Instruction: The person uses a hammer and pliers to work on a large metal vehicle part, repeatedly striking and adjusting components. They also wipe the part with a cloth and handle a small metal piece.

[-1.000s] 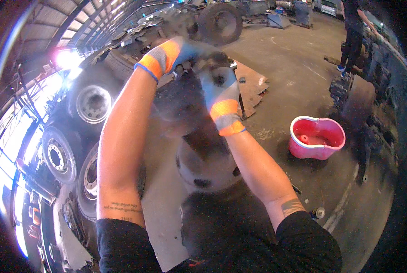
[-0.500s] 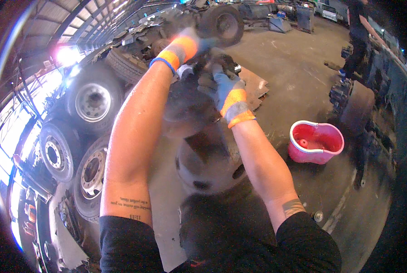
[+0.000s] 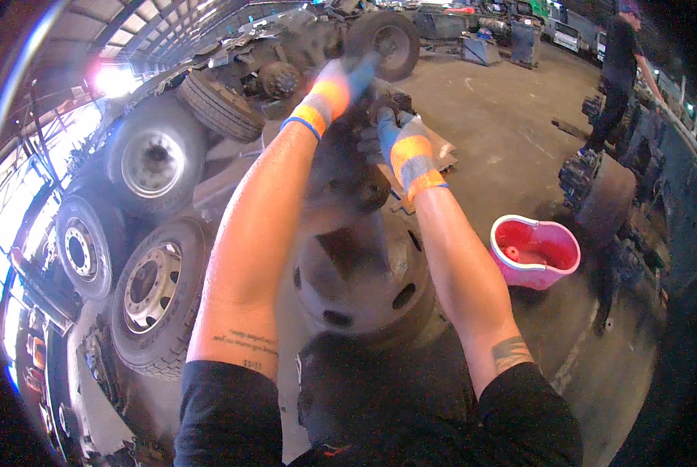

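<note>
Both my hands wear gloves with blue-grey fingers and orange-and-grey striped cuffs. My left hand is raised over a dark, greasy mechanical part, and motion smears its fingers. Closed against the upper end of that part is my right hand, its thumb on top and its fingers partly lost against the dark metal. Below the part is a grey steel wheel rim with oval holes. A rusty flat piece of metal shows just beyond my right hand.
Several truck wheels stand at the left. A pink bucket with a white rim is on the floor at right. Axle parts with a drum lie farther right, near a person in dark clothes. Another tyre stands ahead.
The view has shifted slightly. My left hand has moved a little right and down in the picture, while my right hand keeps to the dark part. The person at right shows more fully.
</note>
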Demonstrator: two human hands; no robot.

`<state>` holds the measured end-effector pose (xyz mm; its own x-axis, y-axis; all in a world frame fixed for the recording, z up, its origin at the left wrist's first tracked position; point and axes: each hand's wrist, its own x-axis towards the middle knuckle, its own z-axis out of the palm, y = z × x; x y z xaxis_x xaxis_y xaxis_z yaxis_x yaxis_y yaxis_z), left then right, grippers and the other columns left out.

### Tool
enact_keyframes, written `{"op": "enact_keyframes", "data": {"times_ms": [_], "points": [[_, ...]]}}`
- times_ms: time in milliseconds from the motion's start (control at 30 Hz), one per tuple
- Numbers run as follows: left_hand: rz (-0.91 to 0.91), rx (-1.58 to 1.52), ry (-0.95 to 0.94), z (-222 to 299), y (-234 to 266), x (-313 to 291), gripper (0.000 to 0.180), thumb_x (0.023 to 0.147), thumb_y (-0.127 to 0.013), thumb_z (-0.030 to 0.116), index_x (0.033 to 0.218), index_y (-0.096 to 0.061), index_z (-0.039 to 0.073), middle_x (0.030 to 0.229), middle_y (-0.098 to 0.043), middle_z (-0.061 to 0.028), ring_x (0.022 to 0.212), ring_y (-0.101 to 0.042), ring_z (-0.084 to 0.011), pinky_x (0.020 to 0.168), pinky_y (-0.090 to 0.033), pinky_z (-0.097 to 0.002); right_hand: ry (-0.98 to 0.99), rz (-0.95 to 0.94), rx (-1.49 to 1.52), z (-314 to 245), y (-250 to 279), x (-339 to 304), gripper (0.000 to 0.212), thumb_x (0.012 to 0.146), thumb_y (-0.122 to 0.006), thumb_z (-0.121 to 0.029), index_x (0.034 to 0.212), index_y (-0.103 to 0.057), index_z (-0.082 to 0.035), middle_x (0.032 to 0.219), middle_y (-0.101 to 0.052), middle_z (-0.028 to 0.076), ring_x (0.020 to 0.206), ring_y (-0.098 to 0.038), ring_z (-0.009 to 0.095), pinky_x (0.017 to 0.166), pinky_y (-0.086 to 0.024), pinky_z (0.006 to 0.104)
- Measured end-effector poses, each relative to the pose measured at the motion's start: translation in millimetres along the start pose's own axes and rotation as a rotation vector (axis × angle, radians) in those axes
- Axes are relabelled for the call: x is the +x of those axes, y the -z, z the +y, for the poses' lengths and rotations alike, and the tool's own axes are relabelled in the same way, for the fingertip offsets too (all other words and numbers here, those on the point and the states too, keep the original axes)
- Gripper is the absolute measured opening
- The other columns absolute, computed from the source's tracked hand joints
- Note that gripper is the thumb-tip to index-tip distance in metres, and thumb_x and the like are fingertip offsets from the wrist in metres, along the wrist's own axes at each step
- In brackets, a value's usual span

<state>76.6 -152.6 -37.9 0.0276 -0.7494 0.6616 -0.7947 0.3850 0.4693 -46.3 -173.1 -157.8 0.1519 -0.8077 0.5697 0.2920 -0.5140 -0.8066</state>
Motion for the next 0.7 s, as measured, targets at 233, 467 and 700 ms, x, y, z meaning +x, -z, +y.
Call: {"op": "enact_keyframes", "data": {"times_ms": [233,467,700], "points": [[-0.009,0.209,-0.038,-23,8,0,0.06,0.085,-0.055,0.056,0.111,-0.066,0.003,0.109,-0.067,-0.0186,0.1,-0.063,-0.0287,0.089,-0.046,-0.0364,-0.414,-0.099,0.517,-54,-12,-29,0.03,0.097,-0.053,-0.031,0.104,-0.058,-0.003,0.088,-0.068,0.016,0.069,-0.069,0.03,0.06,-0.059,0.0422],[-0.111,0.07,0.014,-7,12,-10,0.064,0.083,-0.058,0.058,0.115,-0.065,0.003,0.113,-0.066,-0.0188,0.103,-0.063,-0.0309,0.091,-0.045,-0.0382,-0.299,-0.012,0.373,-46,-10,-30,0.034,0.096,-0.053,-0.037,0.097,-0.059,-0.003,0.084,-0.068,0.017,0.066,-0.068,0.03,0.058,-0.058,0.0405],[-0.078,0.198,0.059,-27,6,5,0.075,0.081,-0.056,0.065,0.118,-0.063,0.0,0.118,-0.062,-0.0226,0.113,-0.058,-0.0342,0.096,-0.043,-0.0398,-0.171,0.103,0.377,-62,-30,-38,0.038,0.096,-0.052,-0.036,0.094,-0.059,0.001,0.082,-0.067,0.017,0.063,-0.068,0.03,0.055,-0.057,0.0401]]}}
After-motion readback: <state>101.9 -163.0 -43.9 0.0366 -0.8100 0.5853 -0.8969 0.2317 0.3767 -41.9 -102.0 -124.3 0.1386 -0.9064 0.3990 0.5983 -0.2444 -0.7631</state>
